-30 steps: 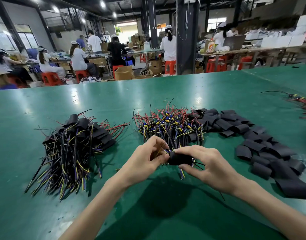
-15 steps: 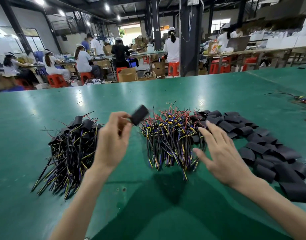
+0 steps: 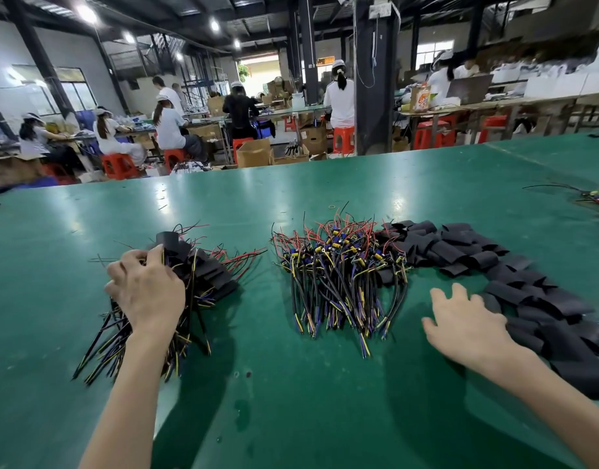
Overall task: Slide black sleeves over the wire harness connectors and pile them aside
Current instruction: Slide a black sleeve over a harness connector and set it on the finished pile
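Left grip [image 3: 149, 292] rests curled on the sleeved harness pile [image 3: 210, 269] at the desk's [image 3: 291, 384] left; whether it grasps anything cannot be told. Right grip [image 3: 467, 326], released, fingers spread, just beside loose sleeves [image 3: 528, 292].

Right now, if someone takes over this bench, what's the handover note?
Left hand lies on the sleeved pile at left, fingers curled; whether it grips a harness is unclear.
Right hand open, empty, beside the loose sleeves at right.
Bare harnesses heaped mid-table.
Done: the left pile. Left: sleeve the middle heap, pile it left.
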`<state>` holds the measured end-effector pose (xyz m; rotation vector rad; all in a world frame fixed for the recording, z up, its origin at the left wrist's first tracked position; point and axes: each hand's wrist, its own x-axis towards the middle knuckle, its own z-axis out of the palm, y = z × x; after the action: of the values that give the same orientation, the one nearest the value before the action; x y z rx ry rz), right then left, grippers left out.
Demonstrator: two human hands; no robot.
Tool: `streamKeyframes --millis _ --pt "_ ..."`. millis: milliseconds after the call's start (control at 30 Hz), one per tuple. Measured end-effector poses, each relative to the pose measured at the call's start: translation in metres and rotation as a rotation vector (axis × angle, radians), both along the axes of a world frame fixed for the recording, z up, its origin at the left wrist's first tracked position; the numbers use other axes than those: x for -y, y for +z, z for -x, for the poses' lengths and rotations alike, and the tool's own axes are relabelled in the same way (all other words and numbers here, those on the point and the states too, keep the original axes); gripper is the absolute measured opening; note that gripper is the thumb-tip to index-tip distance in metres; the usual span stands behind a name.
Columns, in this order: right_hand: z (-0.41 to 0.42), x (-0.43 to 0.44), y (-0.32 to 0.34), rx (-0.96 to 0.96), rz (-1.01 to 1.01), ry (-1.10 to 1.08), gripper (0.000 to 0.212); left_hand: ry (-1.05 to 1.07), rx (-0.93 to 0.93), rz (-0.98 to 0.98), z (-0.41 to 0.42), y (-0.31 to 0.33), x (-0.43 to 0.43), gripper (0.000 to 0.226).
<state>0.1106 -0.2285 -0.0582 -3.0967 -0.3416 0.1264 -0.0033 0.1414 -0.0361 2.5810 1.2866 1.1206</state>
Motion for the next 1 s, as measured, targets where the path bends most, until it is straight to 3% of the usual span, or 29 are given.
streamKeyframes --millis 300,400,500,533,600,700,767,867,1000 --pt "-0.005 0.0 0.0 0.117 -0.056 0.068 0.032 0.024 0.04 0.066 -0.004 -0.003 0.003 0.045" --pt "-0.009 0.002 -0.001 0.08 -0.015 0.011 0.025 0.0 0.21 -0.063 -0.01 0.005 0.027 0.053" --pt "-0.015 0.005 -0.003 0.092 -0.002 0.02 0.019 -0.177 0.323 -0.253 -0.022 0.006 0.055 0.04" --pt "-0.018 0.006 -0.004 0.092 -0.013 0.033 0.019 -0.279 0.32 -0.214 -0.03 0.003 0.064 0.035" --pt "-0.022 0.006 -0.007 0.077 -0.054 0.068 0.025 -0.499 0.22 0.057 -0.05 -0.006 0.082 0.024" --pt "-0.024 0.006 -0.01 0.05 -0.126 0.102 0.037 -0.554 -0.102 0.4 -0.084 -0.022 0.098 0.022" --pt "-0.026 0.007 -0.011 0.052 -0.151 0.12 0.039 -0.506 -0.224 0.421 -0.102 -0.028 0.101 0.03" --pt "-0.029 0.008 -0.013 0.091 -0.122 0.142 0.035 -0.436 -0.248 0.464 -0.12 -0.029 0.103 0.037" --pt "-0.03 0.003 -0.018 0.144 -0.038 0.115 0.02 -0.386 -0.231 0.46 -0.134 -0.023 0.1 0.026"
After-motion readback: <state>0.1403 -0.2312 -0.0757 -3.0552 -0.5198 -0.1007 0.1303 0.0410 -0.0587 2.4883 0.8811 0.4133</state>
